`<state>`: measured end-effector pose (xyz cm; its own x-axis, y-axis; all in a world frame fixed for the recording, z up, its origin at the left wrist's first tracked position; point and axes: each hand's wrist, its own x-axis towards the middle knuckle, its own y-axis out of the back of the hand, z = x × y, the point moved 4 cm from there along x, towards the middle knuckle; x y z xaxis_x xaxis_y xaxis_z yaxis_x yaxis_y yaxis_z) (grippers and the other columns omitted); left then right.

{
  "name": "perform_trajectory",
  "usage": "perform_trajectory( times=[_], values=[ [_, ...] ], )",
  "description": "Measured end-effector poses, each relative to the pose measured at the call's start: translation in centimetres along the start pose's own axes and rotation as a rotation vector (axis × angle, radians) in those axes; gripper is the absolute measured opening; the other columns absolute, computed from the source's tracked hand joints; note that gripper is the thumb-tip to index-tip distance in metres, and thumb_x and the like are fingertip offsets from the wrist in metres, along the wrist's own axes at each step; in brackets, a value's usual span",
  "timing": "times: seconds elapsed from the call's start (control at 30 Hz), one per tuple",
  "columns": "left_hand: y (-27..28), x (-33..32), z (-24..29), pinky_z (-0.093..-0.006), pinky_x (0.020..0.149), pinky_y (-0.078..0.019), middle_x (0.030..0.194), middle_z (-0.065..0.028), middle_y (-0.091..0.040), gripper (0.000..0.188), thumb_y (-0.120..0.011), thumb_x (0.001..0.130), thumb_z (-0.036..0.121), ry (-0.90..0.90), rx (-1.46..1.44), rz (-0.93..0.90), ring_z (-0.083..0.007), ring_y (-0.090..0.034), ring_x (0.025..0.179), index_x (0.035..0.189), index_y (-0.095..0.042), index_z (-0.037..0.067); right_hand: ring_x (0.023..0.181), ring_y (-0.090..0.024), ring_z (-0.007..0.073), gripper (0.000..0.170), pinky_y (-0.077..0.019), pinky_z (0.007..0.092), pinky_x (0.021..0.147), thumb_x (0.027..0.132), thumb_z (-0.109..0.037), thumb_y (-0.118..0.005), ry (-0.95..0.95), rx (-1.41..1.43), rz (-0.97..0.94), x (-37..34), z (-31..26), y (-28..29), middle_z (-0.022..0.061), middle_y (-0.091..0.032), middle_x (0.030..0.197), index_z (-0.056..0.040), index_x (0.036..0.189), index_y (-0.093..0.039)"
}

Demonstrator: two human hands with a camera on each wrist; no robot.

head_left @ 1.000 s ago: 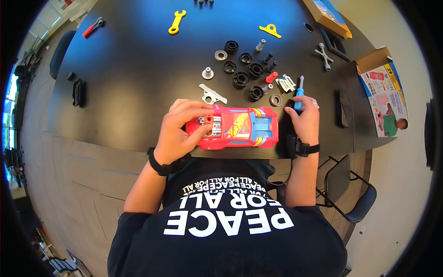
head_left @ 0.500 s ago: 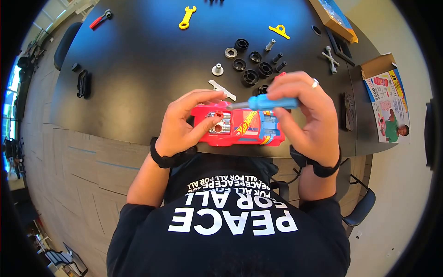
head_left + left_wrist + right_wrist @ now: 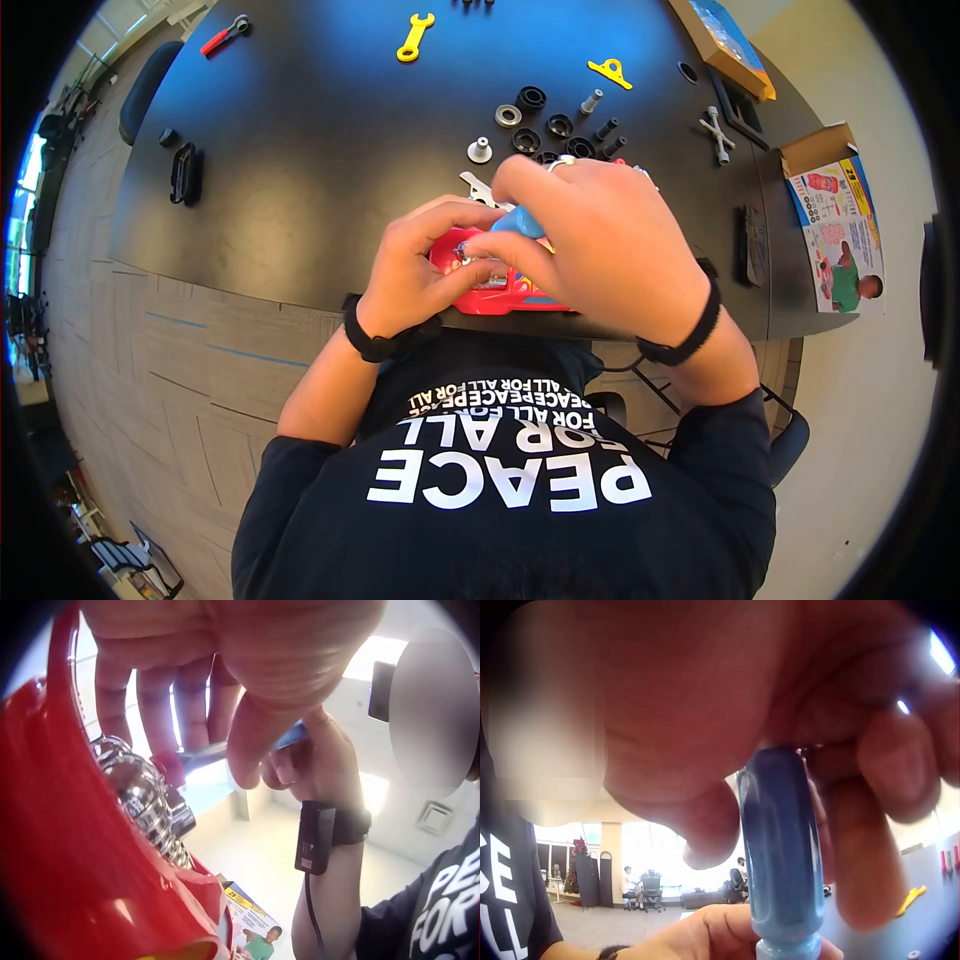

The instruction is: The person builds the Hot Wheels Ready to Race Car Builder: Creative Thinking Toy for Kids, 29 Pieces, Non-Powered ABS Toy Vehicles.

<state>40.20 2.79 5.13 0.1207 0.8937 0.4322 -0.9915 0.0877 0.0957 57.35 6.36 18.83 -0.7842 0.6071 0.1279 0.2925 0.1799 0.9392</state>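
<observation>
The red toy car (image 3: 510,298) lies at the table's near edge, partly covered by both hands. My left hand (image 3: 415,262) holds its left end, thumb and fingers around the chrome engine part (image 3: 139,791). A blue-handled screwdriver (image 3: 784,847) is gripped by my right hand (image 3: 610,235) above the car. In the left wrist view the grey shaft (image 3: 204,756) reaches a small red piece (image 3: 169,769) on the engine; whether the tip sits inside it, I cannot tell.
Behind the hands lie black wheels (image 3: 531,98), grey and black pegs (image 3: 591,102) and a white part (image 3: 478,190). Farther out are a yellow wrench (image 3: 415,38), a yellow piece (image 3: 611,72), a cross wrench (image 3: 717,137) and a printed box (image 3: 835,225).
My right hand picked up the screwdriver from the table at the right and brought it left over the car's engine. The left hand stayed on the car.
</observation>
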Motion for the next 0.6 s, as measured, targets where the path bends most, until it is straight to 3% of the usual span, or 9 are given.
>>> perform_trajectory(
  times=[0.1, 0.17, 0.2, 0.27, 0.3, 0.37, 0.4, 0.47, 0.6],
  values=[
    [-0.3, -0.2, -0.7, -0.0366, 0.093, -0.0597, 0.115, -0.0137, -0.081, 0.037, -0.086, 0.089, -0.003, 0.040, -0.004, 0.022, -0.0252, -0.078, 0.106, 0.125, -0.078, 0.000, 0.092, -0.074, 0.0358, 0.039, -0.0588, 0.0448, 0.079, 0.089, -0.012, -0.088, -0.155, -0.181, -0.208, 0.7, 0.4, -1.2, 0.0127, -0.072, 0.102, -0.0044, 0.122, -0.069],
    [-0.1, -0.5, -1.1, -0.0367, 0.092, -0.0595, 0.115, -0.0135, -0.081, 0.036, -0.085, 0.090, -0.003, 0.048, -0.010, 0.048, -0.0255, -0.077, 0.106, 0.125, -0.078, 0.000, 0.089, -0.073, 0.0352, 0.037, -0.0582, 0.0445, 0.076, 0.093, -0.021, -0.086, 0.204, 0.162, 0.241, 0.0, -0.1, -0.6, 0.0135, -0.072, 0.101, -0.0047, 0.122, -0.070],
    [0.0, -0.7, -1.4, -0.0367, 0.092, -0.0601, 0.114, -0.0132, -0.081, 0.038, -0.084, 0.091, -0.003, 0.031, 0.018, 0.018, -0.0249, -0.078, 0.104, 0.128, -0.077, 0.000, 0.089, -0.073, 0.0352, 0.037, -0.0582, 0.0445, 0.076, 0.093, -0.021, -0.086, 0.208, 0.162, 0.238, -0.1, 0.2, -0.4, 0.0135, -0.072, 0.101, -0.0047, 0.122, -0.070],
    [-0.1, -0.7, -1.6, -0.0366, 0.091, -0.0607, 0.114, -0.0128, -0.081, 0.039, -0.082, 0.092, -0.004, 0.013, 0.046, -0.016, -0.0244, -0.078, 0.103, 0.131, -0.076, 0.000, 0.094, -0.075, 0.0362, 0.043, -0.0593, 0.0453, 0.079, 0.093, -0.021, -0.086, 0.225, 0.123, -0.005, -0.3, 0.8, -1.0, 0.0144, -0.073, 0.108, -0.0045, 0.129, -0.069],
    [-0.3, -0.6, -1.5, -0.0367, 0.091, -0.0614, 0.115, -0.0131, -0.082, 0.042, -0.080, 0.093, -0.006, -0.012, 0.004, -0.006, -0.0239, -0.078, 0.103, 0.135, -0.074, 0.000, 0.094, -0.075, 0.0362, 0.043, -0.0593, 0.0453, 0.079, 0.093, -0.021, -0.086, 0.220, 0.122, -0.002, 0.0, 0.6, -0.9, 0.0144, -0.073, 0.108, -0.0045, 0.129, -0.069],
    [-0.6, -0.4, -1.4, -0.0367, 0.091, -0.0621, 0.116, -0.0133, -0.082, 0.046, -0.077, 0.094, -0.007, -0.040, -0.041, -0.001, -0.0233, -0.079, 0.103, 0.139, -0.073, 0.001, 0.101, -0.075, 0.0365, 0.047, -0.0608, 0.0446, 0.083, 0.092, -0.017, -0.087, -0.007, -0.094, -0.203, 0.7, 0.7, -1.5, 0.0169, -0.071, 0.121, -0.0046, 0.133, -0.069],
    [-0.7, -0.5, -1.6, -0.0361, 0.092, -0.0618, 0.118, -0.0130, -0.081, 0.050, -0.077, 0.094, -0.008, 0.035, -0.055, -0.004, -0.0224, -0.078, 0.104, 0.143, -0.071, 0.001, 0.101, -0.075, 0.0365, 0.047, -0.0608, 0.0446, 0.083, 0.092, -0.017, -0.087, -0.010, -0.095, -0.202, 0.5, 0.7, -1.7, 0.0169, -0.071, 0.121, -0.0046, 0.133, -0.069],
    [-0.8, -0.6, -1.7, -0.0355, 0.094, -0.0614, 0.119, -0.0126, -0.080, 0.054, -0.076, 0.094, -0.009, 0.107, -0.066, -0.001, -0.0215, -0.078, 0.104, 0.146, -0.069, 0.002, 0.097, -0.074, 0.0362, 0.046, -0.0601, 0.0438, 0.080, 0.093, -0.022, -0.088, -0.004, 0.001, 0.091, 0.3, 0.8, -1.2, 0.0160, -0.072, 0.112, -0.0057, 0.132, -0.069],
    [-1.2, -0.6, -1.4, -0.0348, 0.096, -0.0614, 0.120, -0.0126, -0.079, 0.055, -0.074, 0.094, -0.012, 0.086, -0.086, -0.015, -0.0206, -0.077, 0.107, 0.147, -0.068, 0.002, 0.095, -0.074, 0.0370, 0.049, -0.0599, 0.0435, 0.080, 0.095, -0.030, -0.088, 0.199, 0.132, 0.146, 0.1, 1.1, -0.9, 0.0172, -0.073, 0.112, -0.0055, 0.132, -0.068]
  ],
)
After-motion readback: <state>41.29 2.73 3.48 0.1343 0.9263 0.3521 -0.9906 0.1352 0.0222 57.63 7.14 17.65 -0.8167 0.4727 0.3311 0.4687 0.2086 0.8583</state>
